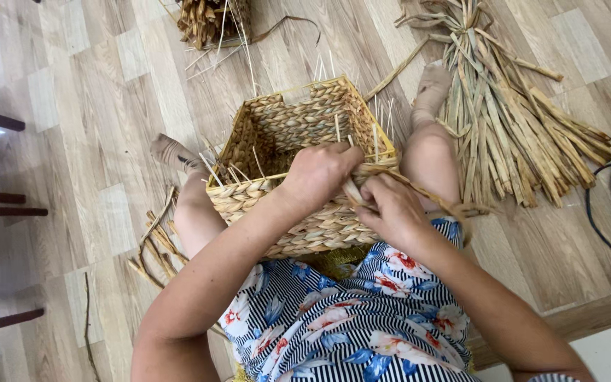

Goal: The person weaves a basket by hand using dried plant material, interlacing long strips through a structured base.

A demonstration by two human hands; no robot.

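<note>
A square woven basket [298,134] of pale braided straw rests between my legs on the wooden floor, thin stakes sticking up from its rim. My left hand [319,173] grips the near rim of the basket, fingers curled over the edge. My right hand [390,209] pinches a flat straw strand [454,206] against the basket's near right corner. The strand trails off to the right over my knee.
A large bundle of dried straw [510,113] lies on the floor at the right. Cut straw scraps [155,244] lie by my left leg, and another clump [206,21] lies at the top. A dark cable [599,226] curves at the right edge. Dark furniture legs [1,205] stand at left.
</note>
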